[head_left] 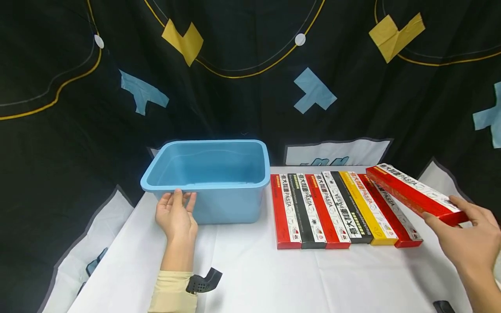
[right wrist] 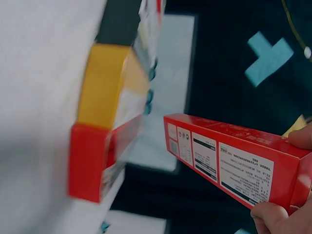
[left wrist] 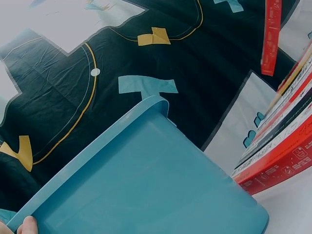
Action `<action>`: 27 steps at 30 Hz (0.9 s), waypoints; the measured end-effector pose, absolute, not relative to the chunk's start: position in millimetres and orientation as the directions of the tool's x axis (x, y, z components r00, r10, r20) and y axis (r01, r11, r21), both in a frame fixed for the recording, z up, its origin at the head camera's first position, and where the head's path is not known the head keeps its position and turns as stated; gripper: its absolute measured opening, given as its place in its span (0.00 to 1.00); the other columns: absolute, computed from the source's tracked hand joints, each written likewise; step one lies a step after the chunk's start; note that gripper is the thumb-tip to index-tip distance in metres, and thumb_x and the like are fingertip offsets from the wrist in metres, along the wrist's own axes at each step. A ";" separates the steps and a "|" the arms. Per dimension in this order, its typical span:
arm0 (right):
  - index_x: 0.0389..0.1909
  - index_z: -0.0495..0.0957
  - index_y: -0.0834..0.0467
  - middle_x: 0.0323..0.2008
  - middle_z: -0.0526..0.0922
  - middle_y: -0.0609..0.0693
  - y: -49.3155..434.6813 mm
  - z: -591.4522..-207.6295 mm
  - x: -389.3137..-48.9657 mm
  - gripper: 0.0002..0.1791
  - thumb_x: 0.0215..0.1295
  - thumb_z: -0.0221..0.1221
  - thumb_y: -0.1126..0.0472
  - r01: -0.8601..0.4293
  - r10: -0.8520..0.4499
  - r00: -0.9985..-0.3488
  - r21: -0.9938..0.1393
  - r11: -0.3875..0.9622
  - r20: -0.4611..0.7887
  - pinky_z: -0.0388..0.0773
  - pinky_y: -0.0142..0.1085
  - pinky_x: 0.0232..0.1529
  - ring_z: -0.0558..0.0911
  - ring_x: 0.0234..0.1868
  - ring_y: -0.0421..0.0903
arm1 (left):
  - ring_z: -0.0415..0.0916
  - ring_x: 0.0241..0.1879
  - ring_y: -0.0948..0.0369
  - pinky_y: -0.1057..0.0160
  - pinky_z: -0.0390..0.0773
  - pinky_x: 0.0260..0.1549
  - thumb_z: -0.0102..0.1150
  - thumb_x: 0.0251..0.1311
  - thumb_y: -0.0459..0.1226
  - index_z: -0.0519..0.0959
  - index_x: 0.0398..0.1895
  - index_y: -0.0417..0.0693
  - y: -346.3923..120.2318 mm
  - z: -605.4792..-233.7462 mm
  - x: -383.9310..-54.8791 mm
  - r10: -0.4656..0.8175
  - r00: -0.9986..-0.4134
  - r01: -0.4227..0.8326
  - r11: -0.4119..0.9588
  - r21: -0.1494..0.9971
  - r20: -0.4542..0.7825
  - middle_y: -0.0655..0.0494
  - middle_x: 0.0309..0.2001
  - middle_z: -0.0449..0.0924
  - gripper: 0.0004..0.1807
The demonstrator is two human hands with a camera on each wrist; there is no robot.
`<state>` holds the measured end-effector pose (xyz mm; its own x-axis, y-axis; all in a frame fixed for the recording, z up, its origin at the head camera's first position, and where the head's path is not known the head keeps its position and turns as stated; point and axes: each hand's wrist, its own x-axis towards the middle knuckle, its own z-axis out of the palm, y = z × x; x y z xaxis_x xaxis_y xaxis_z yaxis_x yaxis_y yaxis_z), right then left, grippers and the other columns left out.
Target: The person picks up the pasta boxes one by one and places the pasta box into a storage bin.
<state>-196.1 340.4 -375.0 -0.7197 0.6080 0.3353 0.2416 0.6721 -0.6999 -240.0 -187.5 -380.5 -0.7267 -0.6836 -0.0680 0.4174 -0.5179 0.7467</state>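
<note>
A red and white pasta box (head_left: 415,191) is held up at the right by my right hand (head_left: 471,234), thumb and fingers gripping its near end. The right wrist view shows the same box's printed side (right wrist: 219,156), tilted and off the table. My left hand (head_left: 176,215) pinches the front rim of a blue plastic bin (head_left: 223,204), near its left corner. In the left wrist view only fingertips (left wrist: 28,226) show at the rim. No objects are visible inside the bin in the head view.
Right of the bin, several pasta boxes lie side by side in a row on the white table (head_left: 266,278): red, black and yellow, such as the yellow box (head_left: 368,206). The rightmost red box (head_left: 407,237) lies slightly askew. A dark curtain (head_left: 250,104) hangs behind.
</note>
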 end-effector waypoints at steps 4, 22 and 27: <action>0.69 0.68 0.52 0.68 0.66 0.53 320.1 -367.0 -190.7 0.36 0.58 0.67 0.58 0.147 0.535 -0.733 -0.670 0.728 0.420 0.75 0.57 0.58 0.61 0.68 0.49 | 0.78 0.46 0.56 0.61 0.84 0.48 0.55 0.69 0.34 0.65 0.54 0.39 -188.7 -381.7 -239.4 -0.686 -0.725 0.424 -0.518 0.743 -0.065 0.45 0.51 0.70 0.15; 0.59 0.79 0.49 0.55 0.76 0.46 246.2 -335.1 -179.9 0.33 0.50 0.73 0.68 -0.329 0.289 -0.705 -0.659 0.676 0.648 0.72 0.10 0.38 0.69 0.51 0.39 | 0.76 0.44 0.57 0.60 0.83 0.50 0.55 0.69 0.34 0.64 0.53 0.40 -190.2 -380.1 -236.6 -0.666 -0.745 0.424 -0.524 0.739 -0.045 0.46 0.51 0.68 0.15; 0.60 0.78 0.46 0.57 0.76 0.44 229.9 -325.1 -188.1 0.31 0.53 0.72 0.66 -0.379 0.248 -0.718 -0.664 0.645 0.651 0.74 0.11 0.37 0.69 0.53 0.39 | 0.77 0.44 0.58 0.60 0.83 0.49 0.56 0.68 0.35 0.64 0.53 0.42 -191.2 -380.9 -235.7 -0.665 -0.745 0.419 -0.525 0.741 -0.050 0.47 0.51 0.68 0.16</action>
